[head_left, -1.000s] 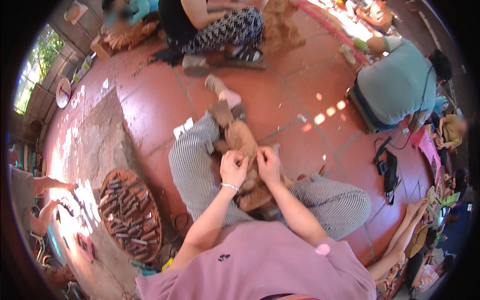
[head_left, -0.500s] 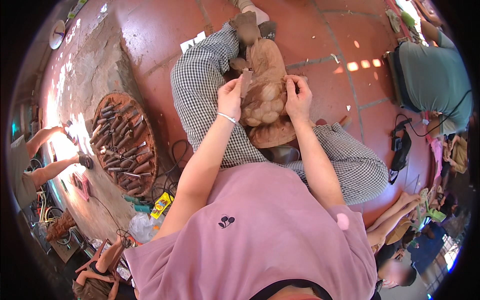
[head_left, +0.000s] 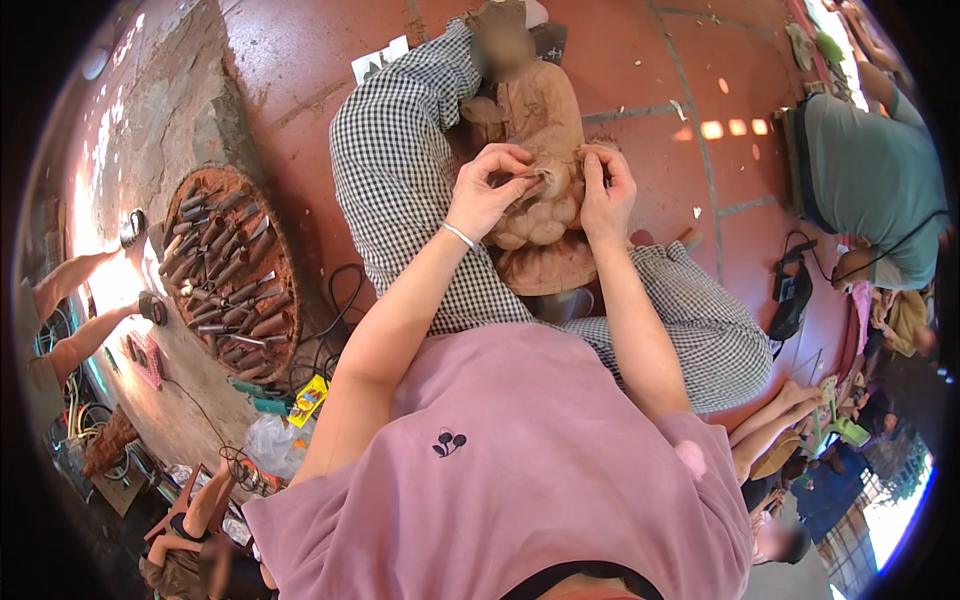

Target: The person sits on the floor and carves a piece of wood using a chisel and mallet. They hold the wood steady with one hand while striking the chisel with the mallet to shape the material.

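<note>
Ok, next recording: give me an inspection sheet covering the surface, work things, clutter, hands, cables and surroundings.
Surface: red tiled floor, with small pale scraps scattered on it.
Work things: brown carving, between the person's legs, with rounded lumps on its lower part.
Clutter: at left, round tray full of wooden-handled tools; yellow packet and clear plastic bag nearby.
Hands: left hand has its fingertips at the lumps, anything pinched there unclear; right hand is at the carving's right edge.
Cables: dark cable looped beside the tray.
Surroundings: other people around; one in a blue-green shirt at right.
</note>
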{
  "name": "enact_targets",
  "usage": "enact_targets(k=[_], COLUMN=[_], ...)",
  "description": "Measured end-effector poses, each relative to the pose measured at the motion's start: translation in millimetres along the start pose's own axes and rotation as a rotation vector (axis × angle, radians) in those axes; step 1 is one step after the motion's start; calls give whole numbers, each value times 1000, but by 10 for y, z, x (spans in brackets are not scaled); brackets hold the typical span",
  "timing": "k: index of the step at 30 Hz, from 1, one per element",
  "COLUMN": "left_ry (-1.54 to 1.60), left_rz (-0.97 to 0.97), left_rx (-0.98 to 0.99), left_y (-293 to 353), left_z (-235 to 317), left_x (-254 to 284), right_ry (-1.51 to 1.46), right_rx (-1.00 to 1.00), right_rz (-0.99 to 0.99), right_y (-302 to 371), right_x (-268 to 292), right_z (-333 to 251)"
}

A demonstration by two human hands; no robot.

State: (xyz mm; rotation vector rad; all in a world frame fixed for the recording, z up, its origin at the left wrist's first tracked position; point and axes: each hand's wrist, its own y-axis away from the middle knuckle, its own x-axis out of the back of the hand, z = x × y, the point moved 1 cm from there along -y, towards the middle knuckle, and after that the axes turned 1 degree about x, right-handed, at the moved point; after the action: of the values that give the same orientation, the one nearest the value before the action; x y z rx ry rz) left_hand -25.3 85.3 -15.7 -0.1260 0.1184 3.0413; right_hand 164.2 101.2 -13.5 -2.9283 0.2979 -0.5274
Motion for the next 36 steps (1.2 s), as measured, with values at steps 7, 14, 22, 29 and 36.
enact_targets(k=[7,14,22,29,36], left_ry=[265,243,145,-20,131], left_rz=[-69,-126,-184,-87,-229], left_rx=[91,86,84,99,81], left_y=[-119,-196,-190,-217,-228], left_z=[-12,67,144,61,95], left_x=[-137,-89,17,-119,31], right_ry=[53,49,96,27,-478], right_rx=[12,0,47,40,6], right_rz=[60,59,98,221,927], right_y=[-25,-37,0,-210,-1199], right_x=[52,41,-37,434,4148], right_z=[-34,-64,-150,-78,-816])
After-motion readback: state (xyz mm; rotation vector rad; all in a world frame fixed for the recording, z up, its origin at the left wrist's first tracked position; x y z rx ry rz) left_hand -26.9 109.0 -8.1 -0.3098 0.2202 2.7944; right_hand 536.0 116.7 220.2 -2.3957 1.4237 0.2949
